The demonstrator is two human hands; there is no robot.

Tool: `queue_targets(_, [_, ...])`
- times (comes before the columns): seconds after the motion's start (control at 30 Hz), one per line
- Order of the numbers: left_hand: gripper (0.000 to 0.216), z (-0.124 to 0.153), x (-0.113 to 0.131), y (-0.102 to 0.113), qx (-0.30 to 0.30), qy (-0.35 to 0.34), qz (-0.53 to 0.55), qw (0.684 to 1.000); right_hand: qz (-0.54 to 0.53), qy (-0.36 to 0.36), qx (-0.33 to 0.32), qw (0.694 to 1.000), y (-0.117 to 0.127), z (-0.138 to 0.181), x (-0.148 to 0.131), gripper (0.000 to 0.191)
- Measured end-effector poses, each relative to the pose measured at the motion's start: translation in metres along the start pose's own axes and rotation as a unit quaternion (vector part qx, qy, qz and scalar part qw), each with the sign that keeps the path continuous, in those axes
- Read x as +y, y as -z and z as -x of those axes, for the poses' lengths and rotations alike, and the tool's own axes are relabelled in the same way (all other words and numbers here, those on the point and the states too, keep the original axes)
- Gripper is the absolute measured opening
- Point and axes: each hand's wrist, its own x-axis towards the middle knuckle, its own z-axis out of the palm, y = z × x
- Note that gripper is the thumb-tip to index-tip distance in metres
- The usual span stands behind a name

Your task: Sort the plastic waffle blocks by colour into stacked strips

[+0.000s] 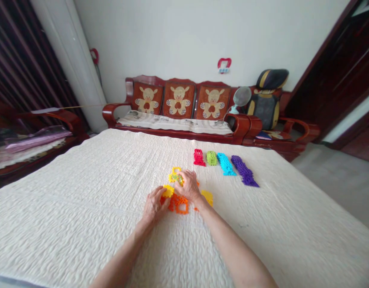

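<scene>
Notched plastic building pieces lie loose in front of me on the cream quilted cover. My left hand (pixel 154 205) pinches a yellow notched square piece (pixel 168 191) between thumb and fingers, low over the cover. Just right of it, my right hand (pixel 189 185) has its fingers curled down on yellow building pieces (pixel 174 176), partly hiding them. Orange building pieces (pixel 181 206), one a hollow square frame, lie below and between the hands. Another yellow piece (pixel 208 197) shows beside my right wrist. More orange bits are partly covered by my right hand.
Beyond my right hand stand stacks of joined pieces: red (pixel 198 157), green (pixel 211 158), light blue (pixel 226 164) and purple (pixel 244 171). The quilted cover (pixel 82 192) spreads widely around. A wooden sofa (pixel 178 134) with bear cushions stands behind, with a small fan (pixel 242 96) at its right.
</scene>
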Motion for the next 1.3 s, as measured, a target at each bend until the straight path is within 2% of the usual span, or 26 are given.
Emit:
queue_targets(0.1, [0.032, -0.014, 0.001, 0.001, 0.003, 0.003, 0.005, 1.0, -0.085, 0.031, 0.028, 0.996, 0.003, -0.002, 0.007, 0.029])
queue_targets(0.23, [0.034, -0.051, -0.006, -0.002, 0.03, 0.064, 0.045, 0.997, -0.167, 0.03, 0.033, 0.985, 0.011, -0.005, 0.018, 0.032])
queue_targets(0.33, [0.033, -0.086, -0.017, -0.012, 0.02, 0.141, 0.041, 0.989, -0.151, -0.015, 0.05, 0.987, 0.018, -0.008, 0.043, 0.032])
queue_targets(0.43, [0.032, -0.113, -0.031, -0.031, 0.005, 0.192, 0.015, 0.981, -0.129, -0.109, 0.04, 0.985, 0.029, -0.006, 0.079, 0.032])
queue_targets(0.5, [0.032, -0.125, -0.04, -0.046, 0.009, 0.194, 0.006, 0.981, -0.132, -0.161, 0.011, 0.978, 0.037, -0.002, 0.101, 0.031])
queue_targets(0.57, [0.033, -0.132, -0.046, -0.06, 0.016, 0.169, -0.001, 0.985, -0.16, -0.191, -0.05, 0.967, 0.046, 0.003, 0.115, 0.027])
queue_targets(0.67, [0.034, -0.136, -0.052, -0.073, 0.007, 0.112, -0.032, 0.993, -0.266, -0.228, -0.191, 0.917, 0.057, 0.005, 0.124, 0.025])
queue_targets(0.73, [0.033, -0.137, -0.055, -0.077, -0.002, 0.095, -0.048, 0.994, -0.306, -0.241, -0.217, 0.895, 0.064, 0.0, 0.13, 0.027])
queue_targets(0.8, [0.033, -0.137, -0.058, -0.077, -0.005, 0.098, -0.045, 0.994, -0.269, -0.244, -0.167, 0.917, 0.071, -0.009, 0.141, 0.029])
queue_targets(0.9, [0.034, -0.137, -0.061, -0.076, -0.009, 0.113, -0.035, 0.993, -0.109, -0.243, -0.081, 0.961, 0.081, -0.022, 0.164, 0.026])
queue_targets(1.0, [0.035, -0.136, -0.061, -0.076, -0.019, 0.118, -0.039, 0.992, 0.055, -0.154, -0.046, 0.985, 0.085, -0.027, 0.183, 0.028])
queue_targets(1.1, [0.035, -0.136, -0.06, -0.076, -0.02, 0.116, -0.041, 0.992, 0.158, -0.087, -0.055, 0.982, 0.082, -0.025, 0.19, 0.029])
queue_targets(1.3, [0.034, -0.135, -0.06, -0.077, -0.011, 0.11, -0.037, 0.993, 0.209, -0.095, -0.072, 0.971, 0.078, -0.029, 0.188, 0.033])
